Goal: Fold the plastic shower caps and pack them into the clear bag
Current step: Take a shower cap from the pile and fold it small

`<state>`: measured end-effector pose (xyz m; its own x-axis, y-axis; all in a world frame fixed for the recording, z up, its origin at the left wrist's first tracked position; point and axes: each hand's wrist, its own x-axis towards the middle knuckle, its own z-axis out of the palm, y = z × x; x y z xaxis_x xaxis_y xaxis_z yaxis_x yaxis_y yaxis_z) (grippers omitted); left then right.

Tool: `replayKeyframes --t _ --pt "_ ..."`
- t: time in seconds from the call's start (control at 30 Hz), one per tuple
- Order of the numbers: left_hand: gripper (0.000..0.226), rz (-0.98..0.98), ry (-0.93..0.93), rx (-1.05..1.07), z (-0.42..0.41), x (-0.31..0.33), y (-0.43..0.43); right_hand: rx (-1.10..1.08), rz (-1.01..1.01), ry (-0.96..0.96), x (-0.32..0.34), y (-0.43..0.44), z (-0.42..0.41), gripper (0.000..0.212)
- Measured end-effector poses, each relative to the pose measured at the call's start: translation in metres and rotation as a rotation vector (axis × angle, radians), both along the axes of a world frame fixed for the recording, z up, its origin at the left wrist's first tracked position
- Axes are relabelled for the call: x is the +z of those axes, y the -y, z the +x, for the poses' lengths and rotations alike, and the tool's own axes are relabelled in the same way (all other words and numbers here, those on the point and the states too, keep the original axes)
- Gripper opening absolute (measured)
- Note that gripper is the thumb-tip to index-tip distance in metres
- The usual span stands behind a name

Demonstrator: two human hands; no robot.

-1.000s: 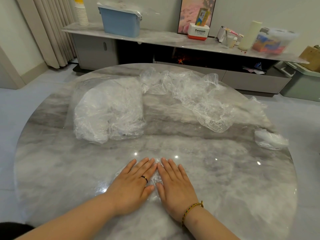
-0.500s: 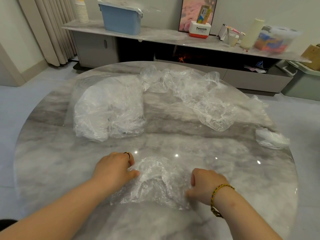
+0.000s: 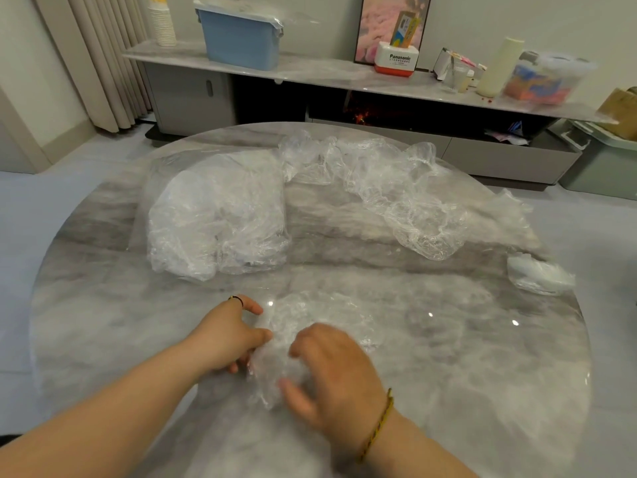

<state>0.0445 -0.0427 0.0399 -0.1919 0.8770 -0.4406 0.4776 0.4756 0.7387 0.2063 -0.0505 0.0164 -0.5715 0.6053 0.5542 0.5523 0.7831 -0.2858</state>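
A crumpled clear shower cap lies on the round marble table near its front. My left hand grips the cap's left edge with curled fingers. My right hand curls over its near right part, gathering the plastic toward the left hand. A clear bag stuffed with folded caps sits at the back left. A loose heap of unfolded caps stretches across the back right.
A small wad of plastic lies by the table's right edge. Behind the table runs a low cabinet with a blue bin, a white box and containers. Curtains hang at the far left.
Both hands went from lying flat side by side on the cap to gripping its edges apart, and now the right hand has swept the plastic in toward the left.
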Motion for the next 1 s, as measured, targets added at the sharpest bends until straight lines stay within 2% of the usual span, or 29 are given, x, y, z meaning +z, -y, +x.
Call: replayKeyframes --t 0.07,0.13,0.23,0.3,0.37,0.43,0.5,0.57,0.6,0.63,0.67,0.7,0.73,0.77,0.87,1.0 --pt "0.04 -0.008 0.037 -0.041 0.002 0.0 0.001 0.006 -0.063 0.171 -0.003 0.014 -0.006 0.038" --pt "0.049 -0.034 0.078 -0.089 0.003 0.001 0.002 -0.081 -0.124 0.246 -0.009 0.019 -0.007 0.048" --pt "0.048 -0.039 0.026 -0.185 0.008 0.005 0.005 -0.141 -0.116 0.23 -0.015 0.011 -0.005 0.035" --pt "0.036 0.096 -0.155 -0.197 0.006 0.004 0.004 -0.139 -0.093 0.223 -0.015 0.005 -0.004 0.023" --pt "0.023 0.302 -0.288 -0.145 0.002 0.005 0.003 -0.138 -0.126 0.222 -0.015 0.002 -0.001 0.021" --pt "0.019 0.478 -0.259 -0.18 -0.001 0.008 0.002 -0.127 -0.2 0.222 -0.011 -0.001 0.003 0.022" --pt "0.019 0.538 -0.147 -0.31 -0.001 0.008 0.003 -0.076 -0.419 0.133 -0.003 -0.004 0.006 0.03" --pt "0.017 0.457 -0.054 -0.44 0.001 0.005 0.006 -0.061 -0.702 -0.011 0.002 -0.005 0.009 0.04" --pt "0.012 0.389 -0.019 -0.48 0.001 0.004 0.007 -0.064 -0.781 -0.099 0.004 -0.006 0.01 0.034" --pt "0.021 0.339 0.018 -0.51 0.001 0.003 0.007 -0.084 -0.836 -0.187 0.009 -0.008 0.011 0.024" --pt "0.047 0.32 0.054 -0.525 0.001 0.002 0.008 -0.109 -0.895 -0.258 0.014 -0.011 0.013 0.023" --pt "0.074 0.29 0.077 -0.535 0.0 -0.002 0.007 -0.132 -0.95 -0.322 0.016 -0.015 0.016 0.031" --pt "0.089 0.26 0.076 -0.551 0.0 -0.001 0.008 -0.152 -1.007 -0.377 0.02 -0.019 0.019 0.037" --pt "0.091 0.236 0.066 -0.569 0.0 0.0 0.009 -0.184 -1.047 -0.408 0.023 -0.023 0.021 0.039" --pt "0.047 0.156 0.029 -0.545 0.003 -0.002 0.011 -0.272 -1.143 -0.494 0.028 -0.03 0.027 0.04" --pt "0.061 0.237 -0.077 -0.448 0.006 -0.013 0.008 -0.295 -1.33 -0.608 0.037 -0.031 0.026 0.034"
